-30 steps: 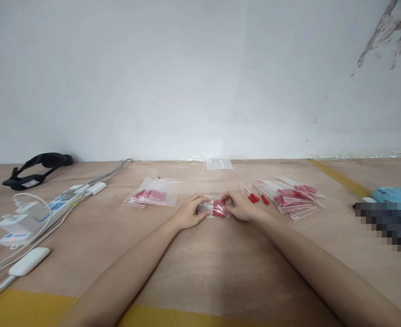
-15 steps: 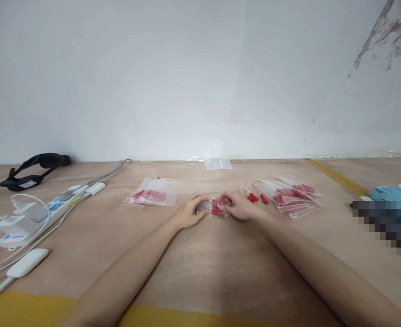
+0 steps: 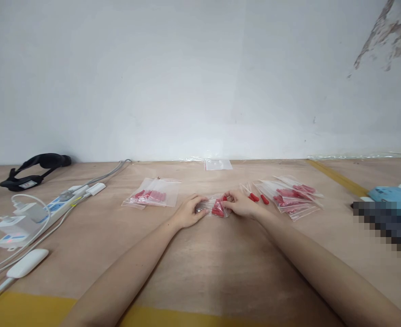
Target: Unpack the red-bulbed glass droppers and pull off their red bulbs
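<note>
In the middle of the table lies a clear plastic bag (image 3: 217,214) holding several droppers with red rubber bulbs and clear tubes. My left hand (image 3: 188,211) curls around the bag's left end, thumb and fingers gripping it. At the bag's right end my right hand (image 3: 240,205) pinches a dropper (image 3: 224,198) by its red bulb; the fingers partly hide it. Just beyond the right hand rest loose droppers, one with its red bulb (image 3: 264,199) plainly visible.
Filled bags form a left pile (image 3: 154,193) and a right pile (image 3: 290,195). A flat plastic bag (image 3: 218,165) lies by the wall. At left are a power strip (image 3: 56,204), cables and a black strap (image 3: 33,170). A light-blue object (image 3: 391,195) sits far right.
My right hand has shifted slightly right, and a red bulb now shows at its fingertips. The bag and my left hand stay nearly in place.
</note>
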A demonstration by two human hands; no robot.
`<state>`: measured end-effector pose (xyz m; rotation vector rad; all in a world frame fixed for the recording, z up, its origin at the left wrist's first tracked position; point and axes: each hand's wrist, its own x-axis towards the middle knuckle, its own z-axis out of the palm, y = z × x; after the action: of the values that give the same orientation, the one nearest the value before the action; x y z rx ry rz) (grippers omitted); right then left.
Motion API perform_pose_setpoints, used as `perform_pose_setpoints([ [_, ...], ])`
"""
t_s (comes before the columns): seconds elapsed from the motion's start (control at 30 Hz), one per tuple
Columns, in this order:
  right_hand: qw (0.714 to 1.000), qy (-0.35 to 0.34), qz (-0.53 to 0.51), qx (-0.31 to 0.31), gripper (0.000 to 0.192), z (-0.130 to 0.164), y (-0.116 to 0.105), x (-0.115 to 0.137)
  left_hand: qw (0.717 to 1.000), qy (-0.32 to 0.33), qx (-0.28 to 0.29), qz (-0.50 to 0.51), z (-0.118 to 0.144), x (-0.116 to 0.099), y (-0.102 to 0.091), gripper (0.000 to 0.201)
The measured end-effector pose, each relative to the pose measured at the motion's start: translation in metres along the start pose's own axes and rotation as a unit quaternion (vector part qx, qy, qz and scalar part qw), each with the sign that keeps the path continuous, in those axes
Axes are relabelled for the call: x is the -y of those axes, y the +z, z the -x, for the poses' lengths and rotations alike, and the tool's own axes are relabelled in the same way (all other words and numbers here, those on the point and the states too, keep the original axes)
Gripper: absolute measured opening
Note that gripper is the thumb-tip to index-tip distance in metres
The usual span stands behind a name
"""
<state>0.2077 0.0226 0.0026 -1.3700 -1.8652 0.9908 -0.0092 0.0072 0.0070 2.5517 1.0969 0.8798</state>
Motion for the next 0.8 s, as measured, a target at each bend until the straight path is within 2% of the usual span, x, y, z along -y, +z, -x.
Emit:
perform_pose_setpoints([
  [0.13,0.996,-0.009,-0.082,0.019,0.027,-0.001,0.007,-0.003,1.0,-0.009,0.005,-0.002,0.0,-0.001,0.0,0.029],
  [0.2,0.992,-0.004,-0.119,0.039,0.026,-0.001,0.008,-0.002,1.0,-0.014,0.007,-0.002,0.0,0.0,0.0,0.029],
  [0.27,0.991,0.002,-0.129,0.022,0.022,-0.001,0.004,0.001,1.0,-0.019,0.005,-0.001,0.001,0.002,0.001,0.03],
  [0.37,0.988,0.043,-0.15,-0.013,0.017,0.001,-0.006,0.009,1.0,-0.03,-0.007,0.0,0.001,0.006,0.001,0.032],
  [0.47,0.967,0.107,-0.23,-0.001,0.016,0.005,-0.013,0.016,0.999,-0.033,-0.016,-0.004,0.001,0.009,0.002,0.032],
  [0.53,0.95,0.124,-0.286,-0.002,0.013,0.005,-0.012,0.018,0.999,-0.036,-0.012,-0.011,0.001,0.01,0.001,0.033],
  [0.67,0.942,0.121,-0.312,-0.024,0.009,0.002,-0.013,0.015,0.997,-0.036,0.039,-0.05,0.002,0.009,-0.002,0.043],
  [0.8,0.968,0.098,-0.22,-0.066,0.017,0.002,-0.04,0.009,0.989,-0.031,0.109,-0.094,0.004,0.01,-0.005,0.044],
])
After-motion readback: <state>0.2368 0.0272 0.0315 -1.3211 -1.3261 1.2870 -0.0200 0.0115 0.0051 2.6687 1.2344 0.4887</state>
